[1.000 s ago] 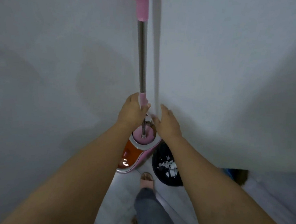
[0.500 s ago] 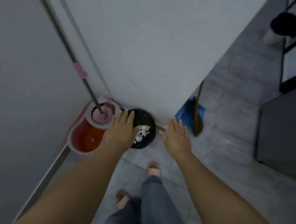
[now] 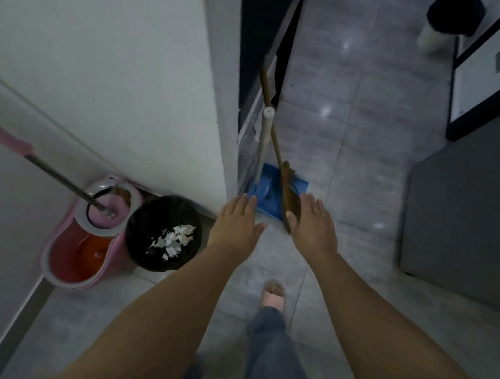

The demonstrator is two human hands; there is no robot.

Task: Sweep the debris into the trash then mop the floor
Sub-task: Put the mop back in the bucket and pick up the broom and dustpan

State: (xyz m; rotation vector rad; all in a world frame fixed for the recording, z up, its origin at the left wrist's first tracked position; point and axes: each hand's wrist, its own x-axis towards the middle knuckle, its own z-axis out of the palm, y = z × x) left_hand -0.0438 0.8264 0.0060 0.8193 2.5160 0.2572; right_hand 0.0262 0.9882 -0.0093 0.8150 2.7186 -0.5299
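Both hands are empty: my left hand [image 3: 238, 223] and my right hand [image 3: 314, 226] reach out flat at the centre of the frame, with straight, slightly spread fingers that curl round nothing.

White torn paper scraps [image 3: 173, 238] lie inside the round black-lined trash bin [image 3: 145, 222], lower left of centre, so I judge the sweeping done. The steel-shafted mop with the pink sleeve [image 3: 60, 178] leans up to the left edge. Its foot stands in the spinner of the pink plastic mop bucket [image 3: 55, 233], which is touching the bin's left side. Just above my hands the brown straw broom [image 3: 290, 199] rests across the blue plastic dustpan [image 3: 268, 188], both propped at the wall corner.

I can't tell whether the grey tiled floor [image 3: 351, 168] has been mopped. It shows glossy spots, but those may only be lamp reflections. If mopping is what's left, I'd take the shaft with one hand low and one high and lift the head straight out of the spinner so the bucket doesn't tip. I'd also keep the handle from knocking the bin.

My left fingertips hang in front of the wall corner. My right palm overlaps the broom's bristles in the picture, but I can't tell whether it touches them.
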